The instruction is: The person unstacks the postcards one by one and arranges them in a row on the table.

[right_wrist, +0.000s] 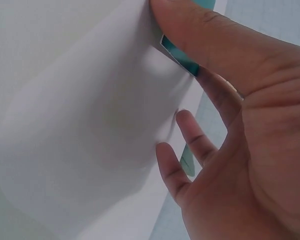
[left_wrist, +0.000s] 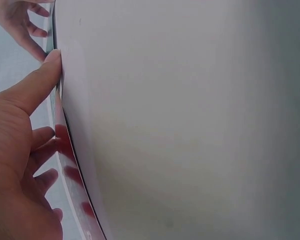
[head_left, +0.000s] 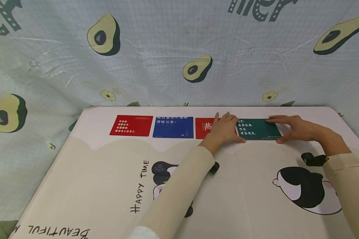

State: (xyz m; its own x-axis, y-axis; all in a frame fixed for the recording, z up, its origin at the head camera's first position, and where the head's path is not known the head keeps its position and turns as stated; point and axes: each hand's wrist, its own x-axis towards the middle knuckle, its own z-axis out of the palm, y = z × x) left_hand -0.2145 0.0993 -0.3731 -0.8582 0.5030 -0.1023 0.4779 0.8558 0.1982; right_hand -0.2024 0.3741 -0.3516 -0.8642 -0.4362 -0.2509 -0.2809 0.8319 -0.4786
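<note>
A green card (head_left: 258,132) with white writing lies flat in a row of cards near the table's far edge. My left hand (head_left: 224,129) spreads over the red card (head_left: 201,127) beside it, covering much of that card. Its thumb reaches the green card's near left corner. At the other end, my right hand (head_left: 302,128) touches the green card's right side, forefinger at the far edge and thumb by the near corner. The right wrist view shows the green card's corner (right_wrist: 180,56) between thumb and forefinger. Both hands' fingers look mostly straight.
Farther left in the row lie a blue card (head_left: 173,127) and another red card (head_left: 131,126). The table (head_left: 86,182) wears a printed cover with cartoon figures and lettering. A cloth with avocado prints (head_left: 155,66) hangs behind the far edge.
</note>
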